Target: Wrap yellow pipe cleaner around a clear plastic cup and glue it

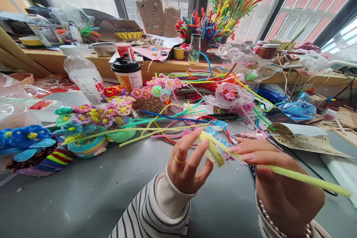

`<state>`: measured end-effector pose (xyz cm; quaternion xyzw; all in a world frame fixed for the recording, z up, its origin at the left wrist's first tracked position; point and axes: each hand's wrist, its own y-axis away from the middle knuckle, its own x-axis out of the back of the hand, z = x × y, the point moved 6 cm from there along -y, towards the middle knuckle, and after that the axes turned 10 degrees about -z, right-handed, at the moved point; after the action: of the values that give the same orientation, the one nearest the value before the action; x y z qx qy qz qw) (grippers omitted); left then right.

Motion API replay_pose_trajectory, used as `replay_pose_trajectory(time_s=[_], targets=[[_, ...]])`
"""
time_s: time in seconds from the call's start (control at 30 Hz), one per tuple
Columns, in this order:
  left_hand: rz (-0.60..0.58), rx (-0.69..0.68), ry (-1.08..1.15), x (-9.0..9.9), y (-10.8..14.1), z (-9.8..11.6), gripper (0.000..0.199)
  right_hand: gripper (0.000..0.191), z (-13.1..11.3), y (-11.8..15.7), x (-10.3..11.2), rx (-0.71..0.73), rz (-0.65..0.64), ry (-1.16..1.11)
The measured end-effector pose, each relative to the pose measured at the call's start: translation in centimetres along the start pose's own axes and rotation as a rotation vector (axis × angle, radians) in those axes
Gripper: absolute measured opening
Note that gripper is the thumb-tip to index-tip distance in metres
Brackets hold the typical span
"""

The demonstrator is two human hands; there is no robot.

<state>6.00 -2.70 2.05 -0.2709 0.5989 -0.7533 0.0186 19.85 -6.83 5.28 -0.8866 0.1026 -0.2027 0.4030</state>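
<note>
Grey table (97,197) is being used as work surface below both hands; wooden ledge (97,63) beyond them is being loaded with odds and ends, likely to free up reach space. Upright fuzzy-stem bouquet (199,26) is being stood on the ledge, ahead of the hands, probably so stems aren't being crushed. Loose stem pile (192,81) is being spread beyond the hands, presumably for easy picking. Flower-topped striped basket (89,145) is being parked left of the left hand, out of the way; plastic bottle (86,81) is being stood behind it. Hands are being held near each other, not touching, both clamped on yellow-green material. By the right hand (287,189), fuzzy yellow strip (309,181) is being pinched between thumb and fingers, free end being pointed out to the right; likely for control of direction and tension. By the left hand (184,163), looped bundle (214,154) is being gripped near its top, between the hands, likely to stop the loops being spread; thumb contact is being hidden, can't tell. Gold ring (180,161) is being worn on a left finger.
</note>
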Motion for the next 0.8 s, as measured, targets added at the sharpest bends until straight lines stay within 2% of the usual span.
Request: replay_pose_trajectory(time_s=[0.17,0.3,0.57,0.67,0.8], targets=[[0.003,0.017,-0.009,0.1,-0.1,-0.1,0.069,0.013,-0.6,-0.3,-0.1,0.053,0.018,-0.036],[-0.049,0.045,-0.067,0.1,-0.1,-0.1,0.063,0.013,-0.6,-0.3,-0.3,0.067,-0.026,-0.031],[-0.035,0.037,-0.068,0.1,0.0,-0.1,0.059,0.015,-0.5,-0.2,-0.2,0.034,-0.045,-0.025],[-0.043,0.041,-0.061,-0.1,0.0,-0.3,0.059,0.015,-0.4,-0.3,0.0,0.020,0.009,-0.002],[-0.133,0.038,0.005,-0.6,-0.1,-0.3,0.058,0.013,0.5,-0.6,0.9,-0.067,0.171,0.029]])
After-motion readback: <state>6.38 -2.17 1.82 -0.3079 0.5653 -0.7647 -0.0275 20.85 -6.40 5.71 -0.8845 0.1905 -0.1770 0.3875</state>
